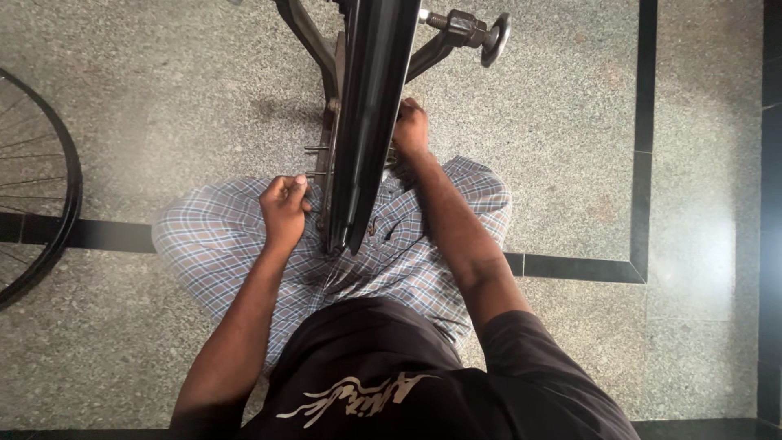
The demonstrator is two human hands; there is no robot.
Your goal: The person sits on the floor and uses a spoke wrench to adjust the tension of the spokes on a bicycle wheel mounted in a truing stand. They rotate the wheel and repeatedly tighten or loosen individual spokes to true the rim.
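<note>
Left hand (284,209) fisted around a thin metal rod (316,174) jutting from the wheel hub. Right hand (410,130) curled against the far side of the tyre (371,122), grip hidden. Wheel upright between the knees, seated in the dark stand (314,41). Work apparently mid-way: axle hardware not yet freed. Second wheel (41,187) on the floor (570,163), left.
</note>
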